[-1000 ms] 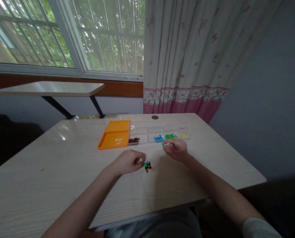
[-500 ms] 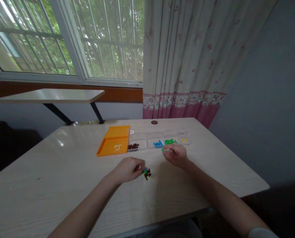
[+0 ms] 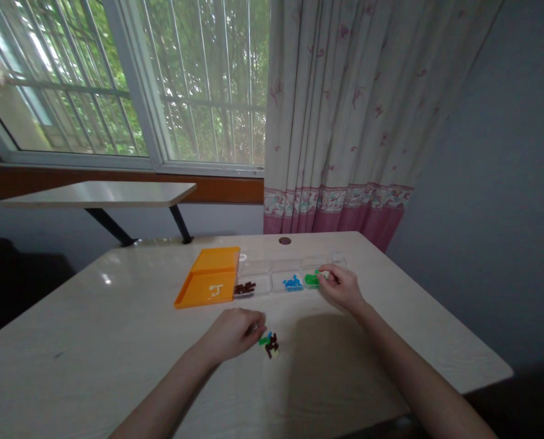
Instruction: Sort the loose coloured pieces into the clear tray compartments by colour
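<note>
My left hand (image 3: 235, 332) is closed, its fingers curled together just above and left of a small cluster of brown, green, blue and pale building bricks (image 3: 270, 346) on the table. Whatever its fingers hold, if anything, is hidden. My right hand (image 3: 342, 288) reaches to the clear divided tray (image 3: 263, 284), its thumb and forefinger pinched at the compartment of green bricks (image 3: 310, 279). A small green brick (image 3: 317, 272) shows at those fingertips. Blue bricks (image 3: 292, 283) lie in the compartment to the left, and brown bricks (image 3: 245, 288) sit at the tray's left end.
An orange open lid (image 3: 198, 286) with a few white pieces (image 3: 215, 289) lies left of the tray. A raised shelf (image 3: 102, 193) stands on dark legs at the back left. Behind the table (image 3: 130, 341) are a barred window and a curtain (image 3: 326, 122).
My right hand has moved right and away from me, to the green compartment. My left hand has drawn slightly off the brick cluster, which shows more fully. The view has tilted up slightly.
</note>
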`<state>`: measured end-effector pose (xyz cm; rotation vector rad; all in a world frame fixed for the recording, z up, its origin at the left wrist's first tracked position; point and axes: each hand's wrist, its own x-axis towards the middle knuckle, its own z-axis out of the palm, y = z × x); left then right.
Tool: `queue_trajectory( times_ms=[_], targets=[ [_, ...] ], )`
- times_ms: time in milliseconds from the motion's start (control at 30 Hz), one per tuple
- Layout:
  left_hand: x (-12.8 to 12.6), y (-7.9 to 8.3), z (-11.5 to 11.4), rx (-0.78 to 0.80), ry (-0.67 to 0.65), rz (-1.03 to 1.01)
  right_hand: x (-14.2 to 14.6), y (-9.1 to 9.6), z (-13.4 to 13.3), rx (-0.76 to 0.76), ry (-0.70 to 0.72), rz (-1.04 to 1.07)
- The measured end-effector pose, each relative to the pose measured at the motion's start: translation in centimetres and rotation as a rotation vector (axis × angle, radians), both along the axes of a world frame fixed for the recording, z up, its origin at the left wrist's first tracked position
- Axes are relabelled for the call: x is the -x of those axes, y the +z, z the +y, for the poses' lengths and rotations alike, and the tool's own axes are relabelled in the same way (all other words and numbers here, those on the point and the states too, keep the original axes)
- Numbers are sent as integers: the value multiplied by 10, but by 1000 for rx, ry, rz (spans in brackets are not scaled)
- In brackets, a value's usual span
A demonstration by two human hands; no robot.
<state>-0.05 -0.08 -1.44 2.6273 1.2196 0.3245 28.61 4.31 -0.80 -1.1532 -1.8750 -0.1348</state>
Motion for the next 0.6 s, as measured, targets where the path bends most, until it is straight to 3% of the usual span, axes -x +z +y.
queue_trajectory(
  times_ms=[200, 300, 433, 600],
  targets=[
    [1, -2, 0, 9, 20, 10, -19, -10, 20, 360, -216, -90],
    [1, -1, -1, 1, 62, -19, -22, -9, 22, 464, -281, -155],
    [-3, 1, -1, 4, 174, -206, -9, -3, 13, 471, -217, -143],
    [-14, -1, -1, 37, 272, -500, 42, -7, -15, 469, 28, -110]
  ],
)
